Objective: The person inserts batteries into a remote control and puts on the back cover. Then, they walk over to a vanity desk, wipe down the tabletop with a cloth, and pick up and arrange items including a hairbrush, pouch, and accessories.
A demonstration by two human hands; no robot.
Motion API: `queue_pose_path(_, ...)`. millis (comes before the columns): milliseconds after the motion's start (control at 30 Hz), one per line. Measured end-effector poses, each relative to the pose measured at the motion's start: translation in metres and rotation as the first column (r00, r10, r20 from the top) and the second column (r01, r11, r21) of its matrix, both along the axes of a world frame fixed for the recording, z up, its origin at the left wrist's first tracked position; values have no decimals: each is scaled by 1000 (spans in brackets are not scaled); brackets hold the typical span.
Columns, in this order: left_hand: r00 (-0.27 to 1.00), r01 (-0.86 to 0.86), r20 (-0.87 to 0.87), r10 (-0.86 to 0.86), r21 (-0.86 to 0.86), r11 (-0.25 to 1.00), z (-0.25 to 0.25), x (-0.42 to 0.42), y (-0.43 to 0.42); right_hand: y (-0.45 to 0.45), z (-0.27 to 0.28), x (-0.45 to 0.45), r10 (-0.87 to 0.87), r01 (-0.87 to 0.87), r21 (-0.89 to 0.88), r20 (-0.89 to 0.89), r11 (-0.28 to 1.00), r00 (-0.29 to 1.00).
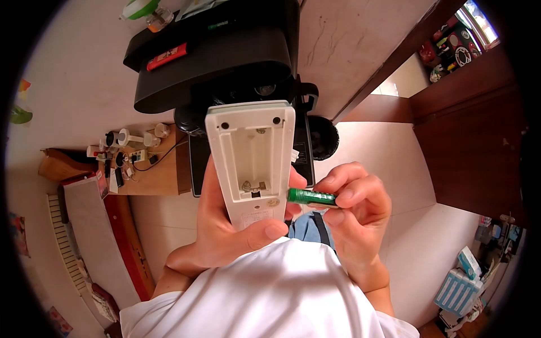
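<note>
My left hand is wrapped round a white device, thumb across its lower front and fingers behind its right edge. The device has an open battery compartment facing me, with metal contacts at both ends and no battery inside. My right hand pinches a green battery by its right end. The battery lies roughly level, its left end close to the device's right edge, below the compartment. Another green battery lies on the black machine at the top, with a red packet on its lower ledge.
The black machine stands just beyond the device. A wooden cabinet with cables, jars and a power strip is at the left. A black bin stands right of the machine. Tissue packs are at the lower right.
</note>
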State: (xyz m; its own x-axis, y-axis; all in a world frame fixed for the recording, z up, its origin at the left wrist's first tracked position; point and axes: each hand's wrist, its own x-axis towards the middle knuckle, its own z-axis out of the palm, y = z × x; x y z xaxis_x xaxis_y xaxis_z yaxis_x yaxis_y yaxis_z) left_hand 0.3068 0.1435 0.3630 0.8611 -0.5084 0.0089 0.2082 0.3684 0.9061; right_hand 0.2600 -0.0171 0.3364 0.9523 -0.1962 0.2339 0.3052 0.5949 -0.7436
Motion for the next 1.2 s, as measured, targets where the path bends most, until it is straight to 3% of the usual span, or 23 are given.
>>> queue_pose_path(200,994,-110,9,109,80,991,10,0,-12,-1,1,3,-132,175,-280,164,944,978)
queue_pose_path(400,985,-137,110,131,56,989,6,2,-15,-1,-1,7,-193,313,-402,312,860,930)
queue_pose_path(533,972,-96,222,82,55,994,1,6,-14,1,1,3,-213,285,-361,227,888,950)
queue_pose_path(600,975,-84,206,82,1,996,0,10,-16,-3,-1,4,-205,280,-396,220,875,954)
queue_pose_path(767,980,-121,138,144,-165,979,2,10,-23,0,-3,5,-187,246,-283,219,927,958)
queue_pose_path(1200,985,-100,124,119,-150,984,-5,8,-17,4,1,3,-180,211,-208,157,955,971)
